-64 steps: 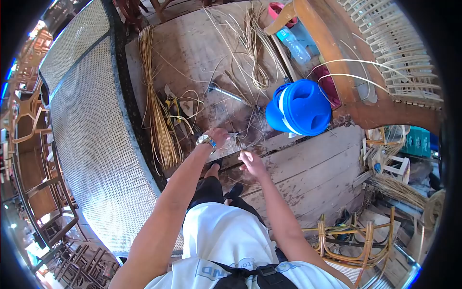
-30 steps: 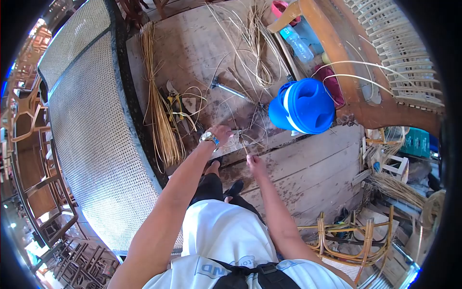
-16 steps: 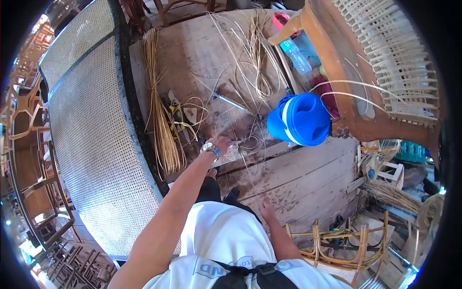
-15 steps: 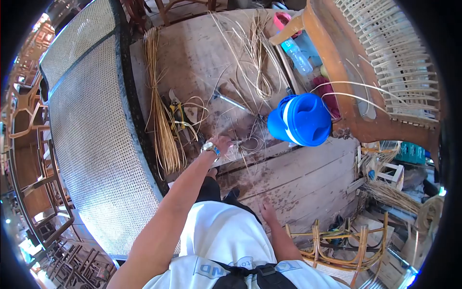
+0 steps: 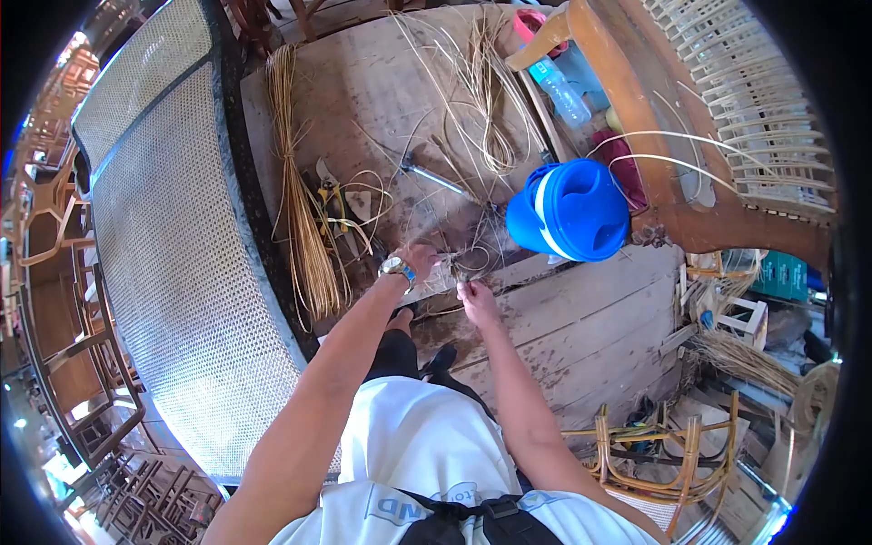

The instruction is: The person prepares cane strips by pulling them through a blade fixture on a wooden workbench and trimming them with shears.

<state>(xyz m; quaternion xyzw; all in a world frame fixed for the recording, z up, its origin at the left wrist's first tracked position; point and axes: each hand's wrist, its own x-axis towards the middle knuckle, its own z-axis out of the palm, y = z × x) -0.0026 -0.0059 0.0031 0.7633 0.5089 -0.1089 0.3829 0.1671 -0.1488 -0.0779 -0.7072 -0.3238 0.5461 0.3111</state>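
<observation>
My right hand (image 5: 479,304) pinches a thin strand (image 5: 459,272); my left hand (image 5: 418,260) is just beside; its grip I cannot tell.

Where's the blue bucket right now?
In the head view, the blue bucket is right of centre, beyond the right hand and just left of the brown wooden frame.

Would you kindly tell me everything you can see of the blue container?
The blue container looks like glossy plastic, with a rounded body and a broad round lid that has hollows on both sides of a raised ridge. A white band curves near the lid's edge. The lid looks shut, hiding any contents. It seems to stand upright on the wooden surface, beside the wooden frame; contact there is unclear. Neither the left hand nor the right hand touches it.
</observation>
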